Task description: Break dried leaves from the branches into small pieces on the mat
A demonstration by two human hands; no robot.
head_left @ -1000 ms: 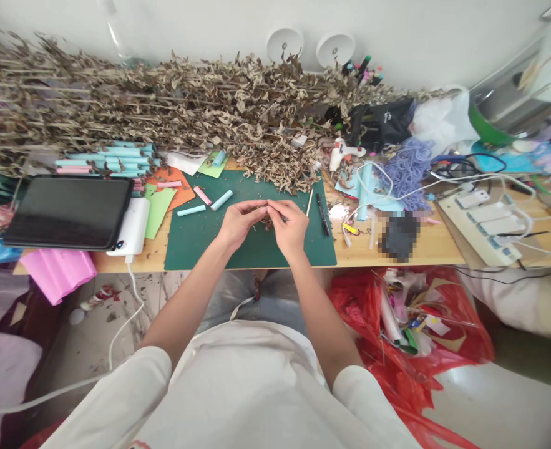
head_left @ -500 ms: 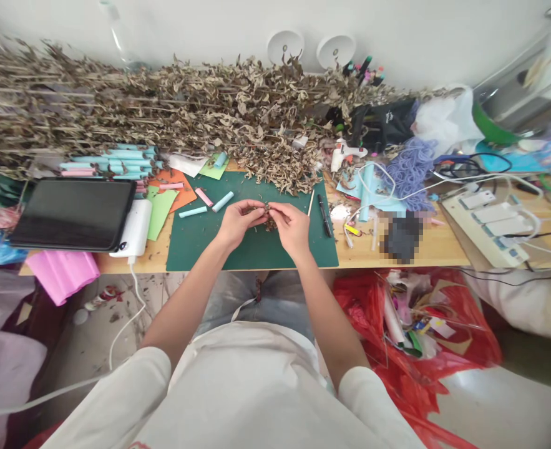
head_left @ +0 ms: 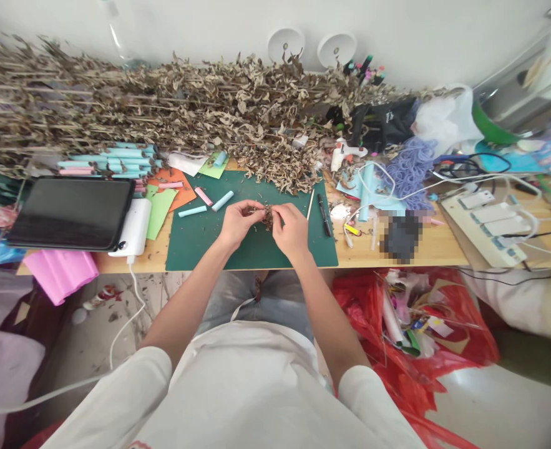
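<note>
Over the green cutting mat (head_left: 204, 246), my left hand (head_left: 238, 223) and my right hand (head_left: 291, 229) face each other, fingers pinched. Between their fingertips is a small clump of dried leaves (head_left: 268, 218), and both hands grip it. Its lower part hangs just above or on the mat; I cannot tell which. A heap of loose dried leaves (head_left: 282, 168) lies at the mat's back edge. Left of my left hand are a pink paper roll (head_left: 203, 196) and blue paper rolls (head_left: 223, 201). A black pen (head_left: 324, 215) rests to the right of my right hand.
Dried leafy stalks (head_left: 163, 106) run along the back of the table. A black tablet (head_left: 72, 213) and a white power bank (head_left: 135, 231) sit at left. On the right are a glue gun (head_left: 345, 153), purple yarn (head_left: 412, 171) and a power strip (head_left: 488, 221). Below hangs a red bag (head_left: 472, 324).
The fingers of my right hand have curled in and shifted slightly, and more of the leaf clump shows between my hands. My left hand has barely moved.
</note>
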